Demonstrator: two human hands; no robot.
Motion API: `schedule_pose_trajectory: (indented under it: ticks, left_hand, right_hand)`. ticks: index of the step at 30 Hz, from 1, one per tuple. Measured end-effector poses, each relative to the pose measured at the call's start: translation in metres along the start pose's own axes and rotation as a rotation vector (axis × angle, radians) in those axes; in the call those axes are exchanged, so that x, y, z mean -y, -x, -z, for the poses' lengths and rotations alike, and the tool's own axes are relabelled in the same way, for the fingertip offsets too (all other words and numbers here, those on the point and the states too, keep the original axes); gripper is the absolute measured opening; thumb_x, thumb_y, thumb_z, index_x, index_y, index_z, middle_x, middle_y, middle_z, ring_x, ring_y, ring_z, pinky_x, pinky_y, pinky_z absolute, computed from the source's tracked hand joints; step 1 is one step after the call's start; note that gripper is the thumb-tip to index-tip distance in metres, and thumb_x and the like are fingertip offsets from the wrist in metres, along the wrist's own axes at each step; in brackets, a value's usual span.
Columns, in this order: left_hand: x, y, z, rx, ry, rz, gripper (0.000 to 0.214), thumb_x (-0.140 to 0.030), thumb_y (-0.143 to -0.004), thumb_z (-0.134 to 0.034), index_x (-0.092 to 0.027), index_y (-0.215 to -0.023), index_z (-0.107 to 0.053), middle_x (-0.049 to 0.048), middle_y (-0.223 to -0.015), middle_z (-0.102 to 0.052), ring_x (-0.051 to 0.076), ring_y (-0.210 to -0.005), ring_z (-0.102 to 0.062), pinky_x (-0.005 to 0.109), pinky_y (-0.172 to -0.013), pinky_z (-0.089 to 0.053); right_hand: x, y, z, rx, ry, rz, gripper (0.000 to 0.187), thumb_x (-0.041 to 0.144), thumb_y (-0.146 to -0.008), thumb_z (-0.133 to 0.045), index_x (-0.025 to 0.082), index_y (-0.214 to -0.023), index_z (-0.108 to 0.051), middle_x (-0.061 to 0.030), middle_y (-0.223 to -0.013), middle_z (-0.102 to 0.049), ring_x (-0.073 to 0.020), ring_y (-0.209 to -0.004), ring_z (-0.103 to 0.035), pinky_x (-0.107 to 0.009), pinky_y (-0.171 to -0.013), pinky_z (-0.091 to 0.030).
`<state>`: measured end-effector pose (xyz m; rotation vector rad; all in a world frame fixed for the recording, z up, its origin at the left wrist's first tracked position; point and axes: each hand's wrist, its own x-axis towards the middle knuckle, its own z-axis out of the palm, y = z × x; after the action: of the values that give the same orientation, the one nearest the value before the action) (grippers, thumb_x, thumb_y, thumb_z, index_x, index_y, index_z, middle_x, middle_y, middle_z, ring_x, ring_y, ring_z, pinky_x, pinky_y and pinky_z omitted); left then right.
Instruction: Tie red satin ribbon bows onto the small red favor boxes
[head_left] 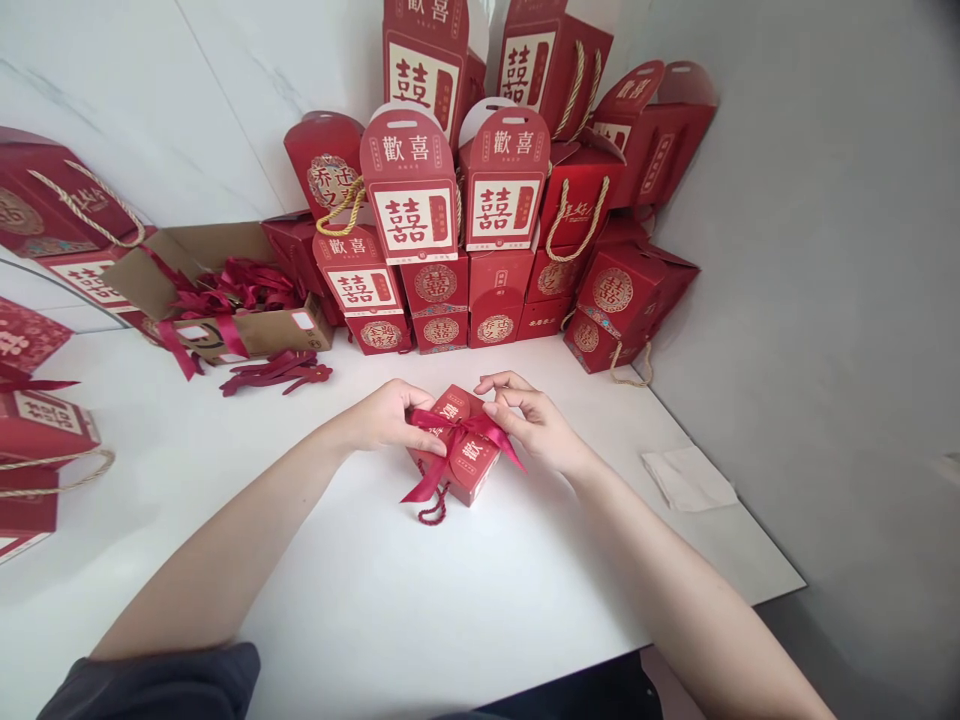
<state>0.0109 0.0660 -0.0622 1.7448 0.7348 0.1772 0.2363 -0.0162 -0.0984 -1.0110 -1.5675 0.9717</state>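
A small red gift box lies on the white table in front of me, with a red ribbon tied in a bow across it. My left hand pinches the bow's left loop. My right hand pinches the ribbon's right loop, its other fingers curled above the box. A dark red cord loop hangs out at the box's near end.
Many red gift boxes with rope handles are stacked against the far wall. An open cardboard box of red ribbons sits at back left, loose ribbons beside it. More red boxes stand at the left edge. A white cloth lies right.
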Motion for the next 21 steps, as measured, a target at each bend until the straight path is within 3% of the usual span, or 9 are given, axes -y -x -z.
schedule_pose_trajectory:
  ticks: [4,7,9,10,12,15,18,21]
  left_hand:
    - [0.000,0.001,-0.001,-0.026,-0.020,-0.006,0.038,-0.038,-0.063,-0.081,-0.014,-0.062,-0.052,-0.0051,-0.059,-0.048,0.009,-0.056,-0.048,0.021,-0.054,-0.040]
    - [-0.003,0.002,-0.003,-0.075,-0.066,-0.043,0.041,-0.045,-0.073,-0.072,-0.015,-0.061,-0.047,-0.0055,-0.058,-0.040,0.008,-0.053,-0.040,0.020,-0.051,-0.031]
    - [-0.006,0.004,-0.006,-0.117,-0.133,-0.054,0.046,-0.048,-0.080,-0.065,-0.016,-0.058,-0.041,-0.0057,-0.058,-0.033,0.007,-0.053,-0.033,0.021,-0.050,-0.025]
    - [-0.008,0.005,-0.008,-0.142,-0.172,-0.054,0.047,-0.049,-0.081,-0.064,-0.016,-0.058,-0.038,-0.0057,-0.058,-0.030,0.007,-0.053,-0.030,0.021,-0.050,-0.022]
    - [-0.012,0.007,-0.012,-0.183,-0.249,-0.049,0.050,-0.051,-0.081,-0.063,-0.017,-0.058,-0.035,-0.0058,-0.059,-0.027,0.008,-0.054,-0.027,0.022,-0.050,-0.020]
    - [-0.015,0.009,-0.016,-0.223,-0.344,-0.032,0.053,-0.054,-0.078,-0.065,-0.018,-0.057,-0.032,-0.0060,-0.058,-0.025,0.008,-0.055,-0.025,0.024,-0.050,-0.019]
    - [-0.016,0.010,-0.016,-0.226,-0.396,-0.013,0.055,-0.056,-0.075,-0.067,-0.018,-0.058,-0.030,-0.0064,-0.058,-0.025,0.008,-0.054,-0.023,0.024,-0.050,-0.018]
    - [-0.016,0.010,-0.016,-0.238,-0.408,-0.003,0.057,-0.056,-0.074,-0.068,-0.019,-0.058,-0.028,-0.0066,-0.057,-0.024,0.008,-0.054,-0.022,0.024,-0.050,-0.018]
  right_hand:
    - [0.001,0.002,0.001,-0.024,0.012,0.009,0.036,0.037,-0.093,-0.057,0.018,-0.063,-0.053,-0.0054,-0.113,-0.057,-0.0193,-0.116,-0.052,-0.034,-0.103,-0.034]
    - [0.004,0.007,0.010,-0.074,0.028,-0.049,0.024,0.043,-0.093,-0.056,0.021,-0.085,-0.061,-0.0054,-0.118,-0.057,-0.0187,-0.112,-0.054,-0.033,-0.098,-0.039]
    - [0.007,0.010,0.019,-0.106,0.069,-0.161,0.030,0.051,-0.093,-0.052,0.022,-0.095,-0.060,-0.0047,-0.104,-0.062,-0.0178,-0.096,-0.059,-0.032,-0.088,-0.044]
    - [0.008,0.012,0.022,-0.095,0.098,-0.226,0.037,0.055,-0.093,-0.049,0.020,-0.091,-0.061,-0.0038,-0.092,-0.064,-0.0173,-0.085,-0.060,-0.032,-0.082,-0.046]
    - [0.010,0.014,0.028,-0.005,0.130,-0.347,0.053,0.063,-0.092,-0.043,0.018,-0.073,-0.062,-0.0030,-0.070,-0.063,-0.0163,-0.069,-0.059,-0.031,-0.073,-0.047]
    - [0.015,0.015,0.030,0.150,0.022,-0.490,0.065,0.071,-0.087,-0.044,0.016,-0.057,-0.062,-0.0044,-0.055,-0.062,-0.0145,-0.051,-0.058,-0.029,-0.060,-0.048]
    - [0.024,0.016,0.031,0.215,-0.081,-0.578,0.065,0.072,-0.081,-0.052,0.014,-0.057,-0.066,-0.0061,-0.053,-0.064,-0.0141,-0.044,-0.059,-0.027,-0.050,-0.048]
    - [0.031,0.017,0.031,0.340,-0.112,-0.631,0.063,0.070,-0.082,-0.052,0.013,-0.066,-0.070,-0.0092,-0.064,-0.071,-0.0151,-0.048,-0.065,-0.026,-0.050,-0.050]
